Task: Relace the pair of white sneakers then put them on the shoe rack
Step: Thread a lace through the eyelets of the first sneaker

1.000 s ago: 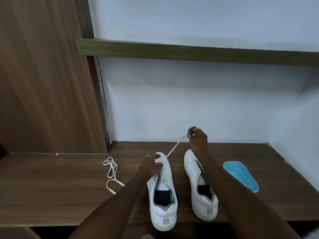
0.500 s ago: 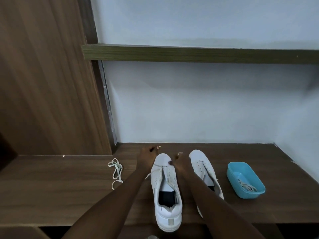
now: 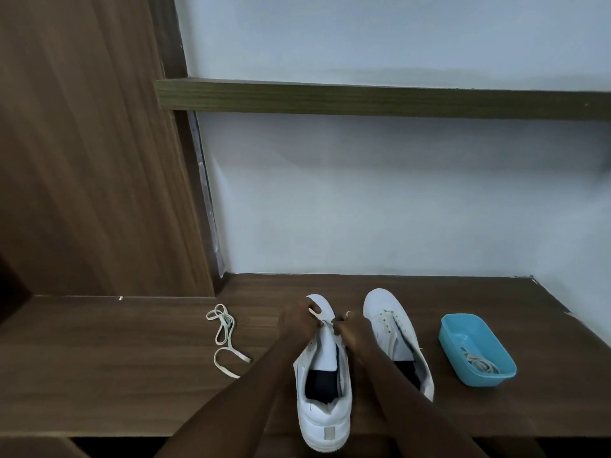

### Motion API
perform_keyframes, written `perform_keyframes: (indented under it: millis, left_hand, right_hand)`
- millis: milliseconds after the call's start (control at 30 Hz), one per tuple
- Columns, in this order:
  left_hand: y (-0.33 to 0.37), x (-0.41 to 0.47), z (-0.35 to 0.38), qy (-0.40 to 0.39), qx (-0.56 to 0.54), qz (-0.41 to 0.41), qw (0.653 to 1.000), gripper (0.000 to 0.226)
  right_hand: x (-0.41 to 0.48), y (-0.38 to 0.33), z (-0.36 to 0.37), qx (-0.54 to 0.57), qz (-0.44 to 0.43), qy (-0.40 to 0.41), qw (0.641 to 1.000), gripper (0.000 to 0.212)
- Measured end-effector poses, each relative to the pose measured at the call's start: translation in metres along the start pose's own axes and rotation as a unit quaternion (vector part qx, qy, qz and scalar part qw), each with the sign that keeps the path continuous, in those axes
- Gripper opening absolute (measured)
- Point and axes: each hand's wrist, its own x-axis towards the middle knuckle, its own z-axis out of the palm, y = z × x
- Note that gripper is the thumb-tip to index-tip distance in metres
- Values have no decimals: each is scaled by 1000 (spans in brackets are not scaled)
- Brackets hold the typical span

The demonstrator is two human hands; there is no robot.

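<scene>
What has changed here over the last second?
The right hand came down from pulling the lace taut above the shelf. It now pinches the lace at the front eyelets of the near sneaker, close to the left hand, which still holds the lace there. The other sneaker, the spare lace and the blue tray stayed put.

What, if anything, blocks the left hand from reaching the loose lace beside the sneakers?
Probably nothing, so yes: only bare wood lies between the left hand and the loose lace, though it currently pinches a sneaker lace.
</scene>
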Motion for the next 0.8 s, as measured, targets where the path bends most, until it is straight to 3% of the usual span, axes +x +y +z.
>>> perform_keyframes:
  millis: [233,300,333,433,600,800]
  left_hand:
    - [-9,5,19,43,-52,-8,998,40]
    - [-12,6,22,42,-67,-6,997,41]
    - [-13,6,24,41,-73,-4,996,41]
    - [-15,8,26,46,-82,1,996,42]
    - [-18,8,26,55,-108,3,993,43]
    - [-19,8,27,64,-103,3,993,44]
  right_hand:
    - [1,2,-4,81,19,-19,996,30]
    - [1,3,-5,103,27,-20,994,22]
    - [-2,2,-8,117,31,-23,992,8]
    - [1,5,-10,150,38,-30,987,29]
    - [2,4,-9,170,28,-29,985,38]
    - [0,5,-9,194,51,-33,979,26]
